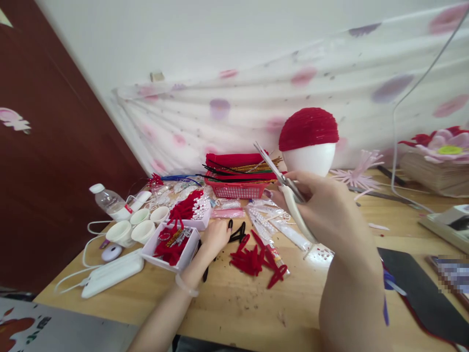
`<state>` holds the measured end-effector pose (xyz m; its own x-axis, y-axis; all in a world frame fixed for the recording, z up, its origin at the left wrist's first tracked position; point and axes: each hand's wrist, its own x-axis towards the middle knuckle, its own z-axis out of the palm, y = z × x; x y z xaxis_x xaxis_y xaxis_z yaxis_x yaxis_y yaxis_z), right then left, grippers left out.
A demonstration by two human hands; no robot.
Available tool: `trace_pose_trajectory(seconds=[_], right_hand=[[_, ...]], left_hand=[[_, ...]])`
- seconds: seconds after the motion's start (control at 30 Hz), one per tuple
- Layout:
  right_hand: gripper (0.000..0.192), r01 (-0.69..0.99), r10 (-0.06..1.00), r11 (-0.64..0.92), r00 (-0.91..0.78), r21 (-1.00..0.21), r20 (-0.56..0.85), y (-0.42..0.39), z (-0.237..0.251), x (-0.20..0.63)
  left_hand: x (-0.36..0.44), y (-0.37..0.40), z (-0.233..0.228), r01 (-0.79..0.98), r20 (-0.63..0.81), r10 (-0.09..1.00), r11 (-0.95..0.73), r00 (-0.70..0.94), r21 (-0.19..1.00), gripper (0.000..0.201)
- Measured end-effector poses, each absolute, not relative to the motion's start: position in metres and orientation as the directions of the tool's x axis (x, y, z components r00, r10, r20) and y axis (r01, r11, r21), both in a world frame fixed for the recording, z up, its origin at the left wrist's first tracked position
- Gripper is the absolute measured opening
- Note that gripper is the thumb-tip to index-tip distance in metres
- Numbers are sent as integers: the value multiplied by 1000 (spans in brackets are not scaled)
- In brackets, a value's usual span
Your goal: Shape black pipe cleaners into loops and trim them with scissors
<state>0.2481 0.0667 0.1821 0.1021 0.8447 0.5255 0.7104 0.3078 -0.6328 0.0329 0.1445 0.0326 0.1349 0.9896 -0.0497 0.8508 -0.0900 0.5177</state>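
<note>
My right hand (324,208) is raised over the right-middle of the table, closed around a pair of scissors (293,193) with pale handles. Their blades point up and to the left, in front of the red basket. Lower down, my left hand (217,235) is at the tabletop, fingers curled in at black chenille stem loops (238,233); its fingertips are partly hidden. To its right lies a loose heap of bent red chenille pieces (252,261). On its left stands a white box (152,256) holding red pieces and metallic trims.
Behind are a red basket (238,190) of chenille stems and a white head form (311,159) with a red cap (309,129). Paper cups (120,234), a bottle (110,203) and a white power bank (113,274) stand left. A black pad (421,288) lies right.
</note>
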Motion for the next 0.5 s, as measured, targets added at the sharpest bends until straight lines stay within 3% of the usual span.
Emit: trace_pose_trajectory(seconds=[0.17,0.3,0.5], right_hand=[[27,601,845,363,111,-712,524,78,177,247],[26,417,862,422,92,-805,499,94,170,240],[24,47,896,442,10,-896,443,105,164,224]], left_hand=[[28,152,47,716,-21,986,-105,165,690,35],[28,142,93,450,73,961,-190,266,873,16],[32,111,153,152,326,916,-366,234,918,13]])
